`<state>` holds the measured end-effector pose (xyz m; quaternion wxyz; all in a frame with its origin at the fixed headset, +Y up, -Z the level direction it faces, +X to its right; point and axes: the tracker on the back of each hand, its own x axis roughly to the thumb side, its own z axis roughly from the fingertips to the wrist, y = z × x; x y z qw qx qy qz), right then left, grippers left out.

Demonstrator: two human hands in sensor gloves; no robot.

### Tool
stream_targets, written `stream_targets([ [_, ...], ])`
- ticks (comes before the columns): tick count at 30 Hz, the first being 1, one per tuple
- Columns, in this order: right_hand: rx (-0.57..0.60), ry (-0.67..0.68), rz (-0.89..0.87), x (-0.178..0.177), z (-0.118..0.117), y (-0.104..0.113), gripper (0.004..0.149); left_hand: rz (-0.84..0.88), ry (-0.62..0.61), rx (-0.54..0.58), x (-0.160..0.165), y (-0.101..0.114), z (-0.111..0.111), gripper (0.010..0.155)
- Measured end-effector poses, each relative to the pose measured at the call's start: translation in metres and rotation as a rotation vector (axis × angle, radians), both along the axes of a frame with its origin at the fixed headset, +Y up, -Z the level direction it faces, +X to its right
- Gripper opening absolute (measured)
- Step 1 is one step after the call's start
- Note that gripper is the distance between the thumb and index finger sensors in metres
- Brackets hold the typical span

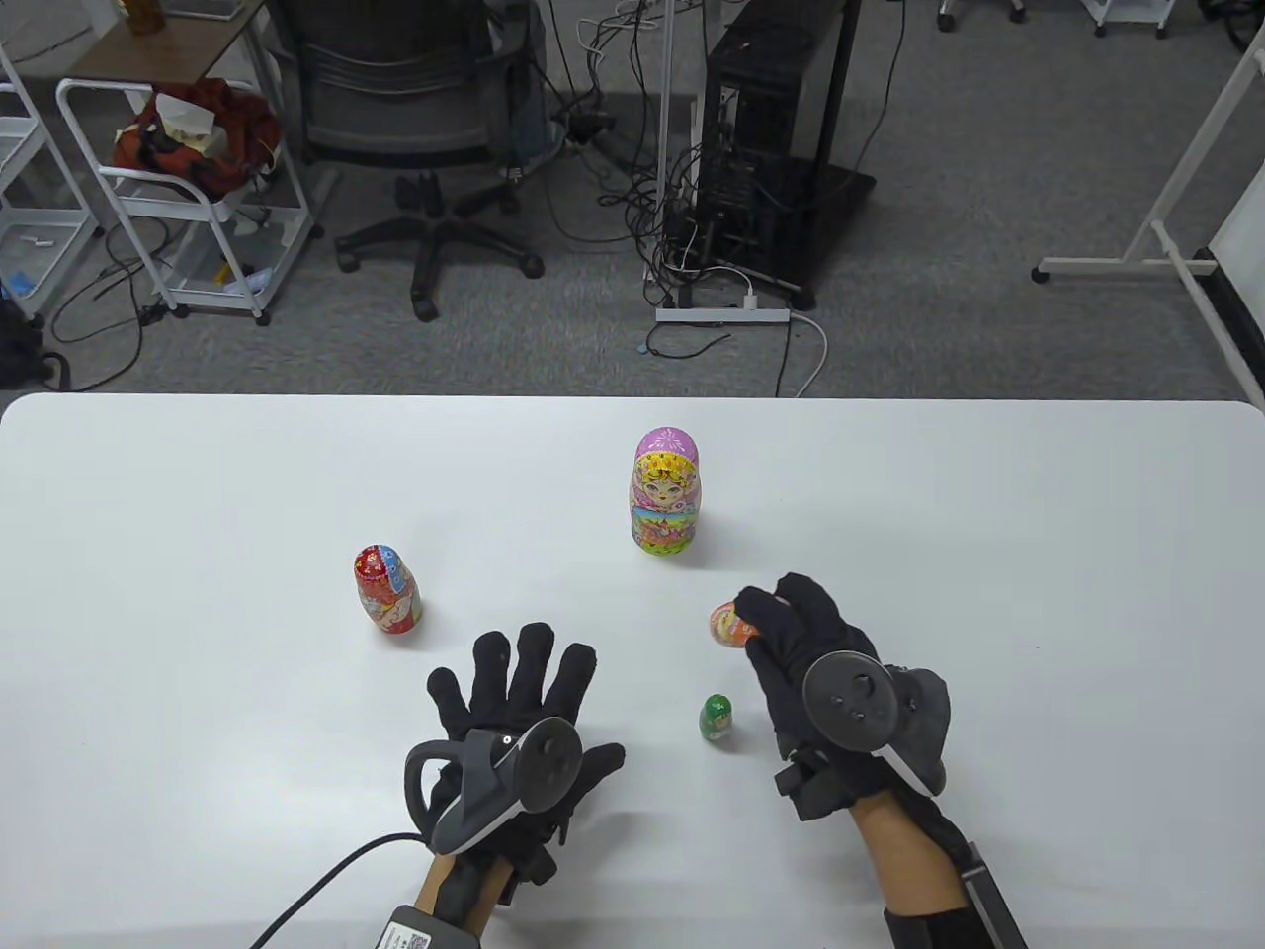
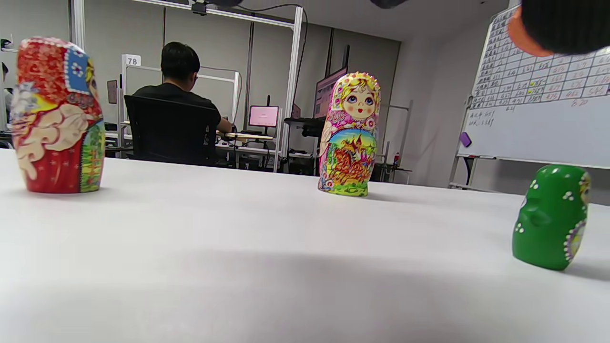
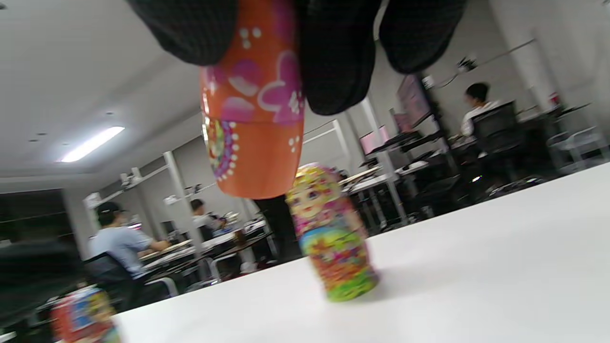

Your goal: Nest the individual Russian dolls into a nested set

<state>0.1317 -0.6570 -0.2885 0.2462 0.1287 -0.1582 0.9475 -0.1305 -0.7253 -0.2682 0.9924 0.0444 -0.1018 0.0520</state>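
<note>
My right hand (image 1: 791, 633) grips an orange doll (image 1: 729, 625) by its top and holds it above the table; the right wrist view shows the orange doll (image 3: 252, 128) hanging below my fingertips (image 3: 333, 62). A small green doll (image 1: 716, 718) stands just left of that hand, and it also shows in the left wrist view (image 2: 553, 216). A tall pink-and-yellow doll (image 1: 666, 490) stands upright further back. A red doll (image 1: 386, 589) stands at the left. My left hand (image 1: 519, 692) lies flat on the table with fingers spread, holding nothing.
The white table (image 1: 198, 494) runs to a far edge, with an office chair (image 1: 415, 119) and a computer tower (image 1: 771, 148) on the floor behind it. A white cart (image 1: 188, 198) stands at the back left.
</note>
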Motion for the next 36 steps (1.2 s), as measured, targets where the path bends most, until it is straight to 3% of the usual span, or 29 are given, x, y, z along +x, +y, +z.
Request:
stream_targets([
  [8, -0.074, 0.196, 0.066, -0.045, 0.012, -0.014, 0.050, 0.054, -0.055, 0.003, 0.008, 0.004, 0.005, 0.105],
  [13, -0.097, 0.250, 0.047, -0.054, 0.015, -0.021, 0.052, 0.109, -0.062, 0.114, 0.008, 0.011, 0.007, 0.099],
  [17, -0.062, 0.248, 0.028, -0.058, 0.018, -0.021, 0.053, 0.179, -0.080, 0.158, 0.009, 0.014, 0.010, 0.082],
  [24, -0.037, 0.247, -0.005, -0.057, 0.021, -0.017, 0.054, 0.219, -0.083, 0.143, 0.005, 0.015, 0.010, 0.080],
  [29, -0.123, 0.309, 0.071, -0.058, 0.019, -0.022, 0.060, 0.213, -0.115, 0.155, 0.003, 0.017, 0.010, 0.079],
  [36, -0.064, 0.281, 0.031, -0.061, 0.022, -0.019, 0.060, 0.241, -0.079, 0.163, 0.000, 0.018, 0.009, 0.079],
])
